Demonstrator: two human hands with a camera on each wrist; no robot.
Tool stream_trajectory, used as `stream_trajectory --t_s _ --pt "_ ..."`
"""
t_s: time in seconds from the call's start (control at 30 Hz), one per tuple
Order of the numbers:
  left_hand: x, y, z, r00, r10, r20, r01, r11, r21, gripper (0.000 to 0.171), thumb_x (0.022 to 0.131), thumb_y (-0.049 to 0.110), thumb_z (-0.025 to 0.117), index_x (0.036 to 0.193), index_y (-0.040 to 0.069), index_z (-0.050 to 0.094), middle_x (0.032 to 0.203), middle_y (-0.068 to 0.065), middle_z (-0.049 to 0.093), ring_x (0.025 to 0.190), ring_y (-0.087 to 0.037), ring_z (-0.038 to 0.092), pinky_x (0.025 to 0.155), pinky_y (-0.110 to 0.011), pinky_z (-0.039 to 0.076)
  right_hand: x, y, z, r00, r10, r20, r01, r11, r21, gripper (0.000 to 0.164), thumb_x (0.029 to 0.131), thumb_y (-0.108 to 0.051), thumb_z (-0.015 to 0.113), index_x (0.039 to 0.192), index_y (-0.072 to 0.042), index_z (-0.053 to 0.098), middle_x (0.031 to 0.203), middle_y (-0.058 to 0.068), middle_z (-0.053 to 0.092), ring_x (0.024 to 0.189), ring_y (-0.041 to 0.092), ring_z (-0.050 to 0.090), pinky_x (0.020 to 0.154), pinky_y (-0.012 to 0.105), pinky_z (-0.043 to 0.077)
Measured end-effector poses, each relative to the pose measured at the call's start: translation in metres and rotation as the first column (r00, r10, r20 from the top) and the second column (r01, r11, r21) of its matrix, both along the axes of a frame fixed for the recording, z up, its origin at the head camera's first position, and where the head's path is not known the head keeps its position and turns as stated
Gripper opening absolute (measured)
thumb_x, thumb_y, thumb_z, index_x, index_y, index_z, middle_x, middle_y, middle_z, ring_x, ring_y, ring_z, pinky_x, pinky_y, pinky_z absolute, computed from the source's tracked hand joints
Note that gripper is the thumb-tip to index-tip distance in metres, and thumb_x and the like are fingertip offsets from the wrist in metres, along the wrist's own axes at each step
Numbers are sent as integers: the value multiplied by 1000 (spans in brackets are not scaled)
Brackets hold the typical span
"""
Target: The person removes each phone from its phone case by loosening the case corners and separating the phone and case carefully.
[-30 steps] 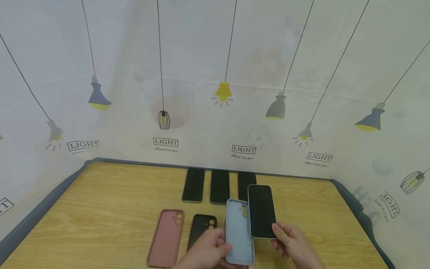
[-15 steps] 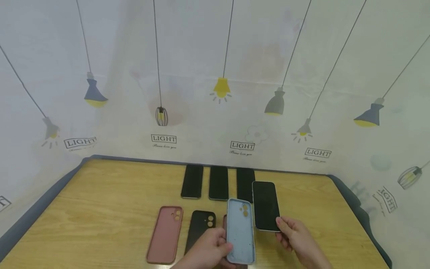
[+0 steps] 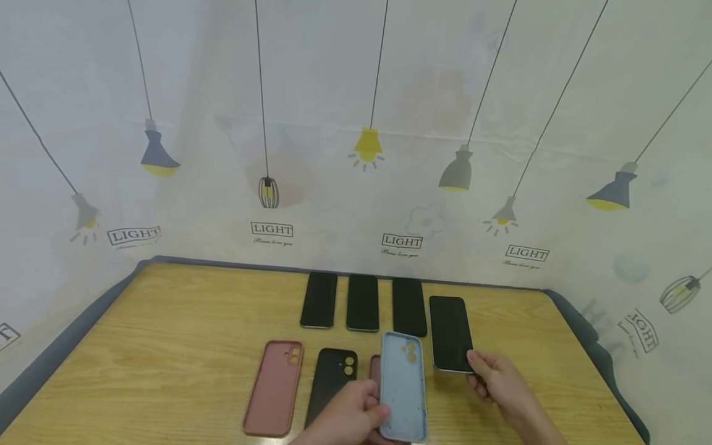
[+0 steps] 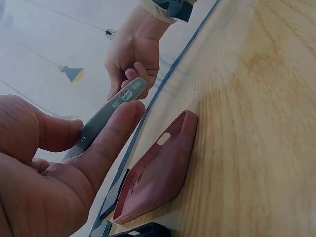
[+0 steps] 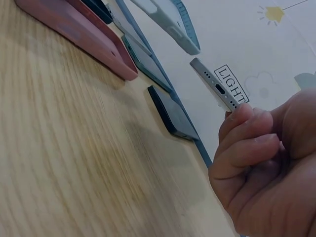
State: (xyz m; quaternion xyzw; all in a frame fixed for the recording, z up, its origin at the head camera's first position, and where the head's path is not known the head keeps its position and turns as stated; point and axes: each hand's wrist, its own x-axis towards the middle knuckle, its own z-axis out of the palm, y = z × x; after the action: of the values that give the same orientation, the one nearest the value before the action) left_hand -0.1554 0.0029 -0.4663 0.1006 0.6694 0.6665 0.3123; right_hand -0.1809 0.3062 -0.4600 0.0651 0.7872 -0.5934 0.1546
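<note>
My left hand [image 3: 350, 415] holds a light blue phone case [image 3: 403, 389] by its left edge, thumb on the inner side, cutouts at the top. In the left wrist view the case [image 4: 106, 116] shows edge-on between thumb and fingers. With thumb and fingertips my right hand [image 3: 503, 383] pinches the lower right corner of a black-screened smartphone [image 3: 450, 334]. Its bottom edge with the charging port [image 5: 219, 89] faces the right wrist camera. Phone and blue case are apart, both raised above the table. Under the blue case lies a dark pink case [image 3: 375, 369], mostly hidden.
Three black-screened phones [image 3: 363, 303] lie in a row at the table's [image 3: 183, 346] back edge. A pink case [image 3: 274, 388] and a black case [image 3: 328, 380] lie at front left, the black one partly behind my left hand. A printed curtain [image 3: 334, 93] hangs behind the table.
My right hand has carried the phone right, away from the blue case and off the rightmost back-row phone it overlapped. The blue case has shifted slightly right in my left hand.
</note>
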Motion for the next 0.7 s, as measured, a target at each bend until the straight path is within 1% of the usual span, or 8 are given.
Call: stream_trajectory --t_s 0.13,0.2,0.37,0.43,0.53,0.63,0.7 --pt "0 1 1 1000 -7 -3 7 999 -36 6 102 -4 56 98 -4 61 82 -14 70 81 -34 76 66 -33 63 -6 3 1 999 -36 -8 36 999 31 32 113 -22 41 100 -1 60 71 0 53 58 9 43 52 22 35" --pt "1 1 1 1000 -8 6 8 999 -45 7 102 -3 57 97 -3 61 80 -13 69 79 -31 76 65 -31 62 -9 5 1 998 -58 -12 58 997 56 31 113 -21 42 104 2 61 71 0 53 58 9 43 51 21 35" --pt "1 3 0 1000 0 8 1 997 -76 9 103 -1 58 94 -1 60 80 -11 66 75 -25 73 65 -31 61 -15 10 1 998 -65 -13 66 993 101 33 113 -20 41 111 7 61 72 1 53 58 8 43 52 20 35" --pt "0 4 0 1000 -2 3 2 997 -81 8 103 0 59 94 -1 61 80 -11 67 75 -24 73 66 -33 61 -18 12 0 998 -65 -12 66 991 117 34 113 -20 42 111 7 62 72 1 54 58 8 44 52 20 36" --pt "-1 3 -2 1000 -21 1 21 997 -81 8 102 1 60 94 -1 61 81 -11 67 75 -22 72 67 -32 60 -22 15 -2 997 -70 -14 71 987 146 35 113 -22 42 109 6 63 72 1 55 59 8 44 51 21 36" --pt "-5 2 -6 998 -64 -2 64 993 -103 9 103 6 60 95 3 62 82 -7 69 75 -16 71 66 -28 58 -27 17 -4 998 -69 -12 70 981 182 36 113 -24 41 107 4 64 73 0 55 60 9 45 52 22 37" --pt "-5 2 -7 997 -75 3 75 992 -100 9 104 7 60 96 3 63 82 -6 69 74 -14 69 64 -26 56 -31 18 -5 997 -72 -9 73 978 197 37 113 -24 41 106 4 64 73 0 55 61 10 45 52 22 37"
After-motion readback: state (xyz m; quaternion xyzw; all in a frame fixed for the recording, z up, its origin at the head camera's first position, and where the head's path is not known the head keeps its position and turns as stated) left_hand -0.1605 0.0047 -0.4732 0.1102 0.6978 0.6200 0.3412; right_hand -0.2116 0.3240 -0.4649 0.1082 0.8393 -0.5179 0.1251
